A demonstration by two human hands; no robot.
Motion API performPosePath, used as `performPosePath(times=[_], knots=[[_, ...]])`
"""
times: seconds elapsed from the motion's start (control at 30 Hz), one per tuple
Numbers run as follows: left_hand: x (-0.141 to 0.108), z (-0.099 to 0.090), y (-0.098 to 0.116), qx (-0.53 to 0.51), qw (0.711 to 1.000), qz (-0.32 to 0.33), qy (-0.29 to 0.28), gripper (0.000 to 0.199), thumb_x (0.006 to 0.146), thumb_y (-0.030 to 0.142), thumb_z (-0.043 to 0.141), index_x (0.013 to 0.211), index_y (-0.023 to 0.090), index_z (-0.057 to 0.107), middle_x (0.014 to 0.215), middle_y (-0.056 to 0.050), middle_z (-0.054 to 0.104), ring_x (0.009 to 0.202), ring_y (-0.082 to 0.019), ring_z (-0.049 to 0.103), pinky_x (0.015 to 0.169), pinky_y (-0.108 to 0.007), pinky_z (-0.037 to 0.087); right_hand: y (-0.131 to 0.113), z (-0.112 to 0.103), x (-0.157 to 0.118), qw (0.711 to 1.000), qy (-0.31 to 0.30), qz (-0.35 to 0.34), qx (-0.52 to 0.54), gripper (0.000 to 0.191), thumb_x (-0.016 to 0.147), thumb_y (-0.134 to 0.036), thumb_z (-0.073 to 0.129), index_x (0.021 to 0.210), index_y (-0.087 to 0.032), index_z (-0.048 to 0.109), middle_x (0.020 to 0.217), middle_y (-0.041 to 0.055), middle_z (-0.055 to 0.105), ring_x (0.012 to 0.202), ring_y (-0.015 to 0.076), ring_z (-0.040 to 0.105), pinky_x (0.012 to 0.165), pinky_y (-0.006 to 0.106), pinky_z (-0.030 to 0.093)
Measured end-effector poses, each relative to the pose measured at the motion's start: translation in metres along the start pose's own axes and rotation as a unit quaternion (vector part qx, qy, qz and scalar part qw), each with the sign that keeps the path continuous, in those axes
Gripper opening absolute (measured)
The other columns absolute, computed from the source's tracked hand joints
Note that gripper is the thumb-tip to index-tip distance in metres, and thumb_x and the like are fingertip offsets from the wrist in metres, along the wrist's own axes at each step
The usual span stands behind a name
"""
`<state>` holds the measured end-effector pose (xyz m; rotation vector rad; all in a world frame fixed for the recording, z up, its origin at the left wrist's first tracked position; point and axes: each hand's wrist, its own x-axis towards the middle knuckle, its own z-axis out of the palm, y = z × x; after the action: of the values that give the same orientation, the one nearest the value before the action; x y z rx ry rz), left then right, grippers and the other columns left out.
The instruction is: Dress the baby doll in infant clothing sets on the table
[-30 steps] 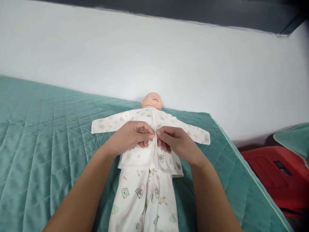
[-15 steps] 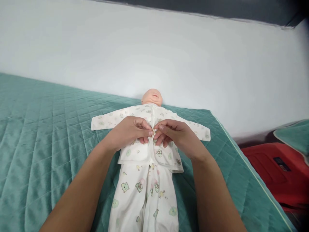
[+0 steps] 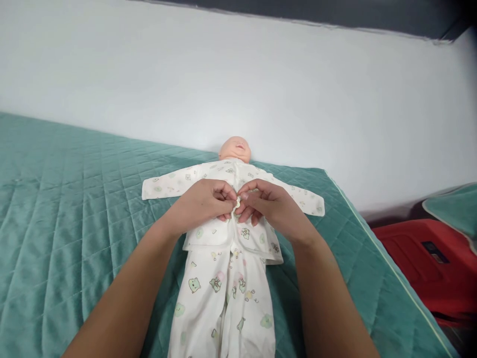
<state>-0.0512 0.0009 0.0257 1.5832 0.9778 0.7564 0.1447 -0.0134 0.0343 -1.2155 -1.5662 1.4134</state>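
Note:
A baby doll [image 3: 234,148] lies on its back, dressed in a white printed baby shirt [image 3: 214,233] and matching trousers [image 3: 201,303]. At the middle of the shirt's front opening, my left hand [image 3: 208,200] pinches one edge between thumb and fingers. My right hand [image 3: 270,204] pinches the facing edge, its fingertips almost touching those of the left. A small pale button [image 3: 237,203] shows between the two thumbs; whether it is fastened I cannot tell. Both sleeves stretch out sideways, and no doll hands show at the cuffs.
Under the doll spreads a green quilted cover [image 3: 74,199], with its piped edge on the right. A white wall [image 3: 223,74] rises right behind the doll's head. Beyond the bed's right side stands a red plastic object [image 3: 425,263], beside another green padded piece [image 3: 454,211].
Both hands stay at the same spot on the shirt front. The pinched edges have turned slightly, so the button shows more plainly, and the shirt hem has shifted up a little.

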Motion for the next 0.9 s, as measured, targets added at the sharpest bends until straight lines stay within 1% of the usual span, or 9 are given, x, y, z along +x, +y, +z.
performPosePath(times=[0.17,0.33,0.47,0.57,0.63,0.7,0.8,0.87,0.9], knots=[[0.002,-0.001,-0.002,-0.035,0.999,0.009,0.000,0.014,0.071,0.012,0.061,0.083,0.019,0.064,0.071,0.000,0.067,0.060,-0.011,0.061,0.057,-0.022,0.051,0.001,0.000,0.000,1.000,-0.007,-0.003,0.004,0.020,0.084,-0.035,0.069,0.091,-0.020,0.058,0.079,0.0044,0.075,0.066,0.0166,0.072,0.049,0.021,0.045],[0.003,-0.003,-0.003,-0.064,0.998,0.008,-0.010,0.018,0.070,0.008,0.060,0.085,0.018,0.059,0.065,0.003,0.063,0.056,-0.010,0.060,0.053,-0.020,0.049,0.003,-0.002,0.001,1.000,-0.018,-0.008,0.000,0.020,0.085,-0.032,0.070,0.091,-0.019,0.057,0.076,0.0025,0.074,0.063,0.0145,0.070,0.049,0.020,0.045],[-0.002,-0.011,-0.002,-0.072,0.995,-0.015,-0.068,0.017,0.074,0.010,0.065,0.087,0.018,0.058,0.066,0.004,0.062,0.052,-0.008,0.056,0.050,-0.019,0.047,0.007,-0.006,0.002,0.999,-0.014,-0.021,0.031,0.019,0.088,-0.035,0.066,0.090,-0.019,0.058,0.074,0.0018,0.073,0.056,0.0115,0.065,0.048,0.019,0.043],[-0.005,-0.019,-0.002,-0.065,0.991,-0.024,-0.114,0.016,0.077,0.019,0.071,0.089,0.017,0.060,0.069,0.002,0.065,0.052,-0.009,0.057,0.049,-0.019,0.046,0.008,-0.005,0.004,0.991,0.020,-0.050,0.120,0.024,0.090,-0.039,0.064,0.081,-0.017,0.059,0.073,0.0008,0.068,0.054,0.0073,0.057,0.047,0.017,0.040],[-0.004,-0.019,-0.002,-0.074,0.992,0.002,-0.099,0.014,0.081,0.025,0.071,0.088,0.017,0.063,0.069,0.001,0.066,0.053,-0.009,0.058,0.052,-0.020,0.047,0.003,0.000,0.005,0.970,0.026,-0.064,0.234,0.028,0.088,-0.037,0.067,0.072,-0.017,0.055,0.067,-0.0026,0.060,0.051,0.0042,0.049,0.044,0.015,0.036],[-0.003,-0.014,0.001,-0.094,0.993,0.053,-0.043,0.014,0.086,0.030,0.069,0.087,0.016,0.065,0.074,0.000,0.068,0.060,-0.010,0.060,0.058,-0.022,0.050,-0.005,0.010,0.004,0.929,-0.009,-0.067,0.364,0.035,0.087,-0.034,0.069,0.066,-0.018,0.047,0.060,-0.0069,0.049,0.046,0.0020,0.039,0.041,0.012,0.030],[-0.012,0.005,0.009,-0.110,0.982,0.135,0.068,0.020,0.090,0.037,0.064,0.094,0.018,0.069,0.093,-0.004,0.071,0.087,-0.015,0.067,0.080,-0.026,0.054,-0.019,0.031,-0.006,0.860,-0.115,-0.069,0.493,0.042,0.089,-0.034,0.066,0.061,-0.019,0.038,0.053,-0.0103,0.036,0.041,0.0017,0.027,0.038,0.011,0.026],[-0.032,0.025,0.014,-0.127,0.971,0.162,0.123,0.028,0.094,0.042,0.058,0.105,0.020,0.071,0.107,-0.006,0.072,0.106,-0.019,0.065,0.097,-0.030,0.051,-0.024,0.047,-0.021,0.826,-0.180,-0.081,0.528,0.045,0.092,-0.038,0.062,0.060,-0.020,0.037,0.049,-0.0105,0.034,0.039,0.0027,0.024,0.035,0.010,0.025],[-0.047,0.036,0.016,-0.145,0.967,0.162,0.136,0.033,0.095,0.045,0.055,0.111,0.020,0.070,0.112,-0.006,0.071,0.112,-0.021,0.063,0.102,-0.032,0.049,-0.024,0.057,-0.031,0.812,-0.206,-0.089,0.539,0.046,0.093,-0.041,0.060,0.059,-0.020,0.037,0.047,-0.0104,0.034,0.038,0.0031,0.024,0.034,0.010,0.024]])
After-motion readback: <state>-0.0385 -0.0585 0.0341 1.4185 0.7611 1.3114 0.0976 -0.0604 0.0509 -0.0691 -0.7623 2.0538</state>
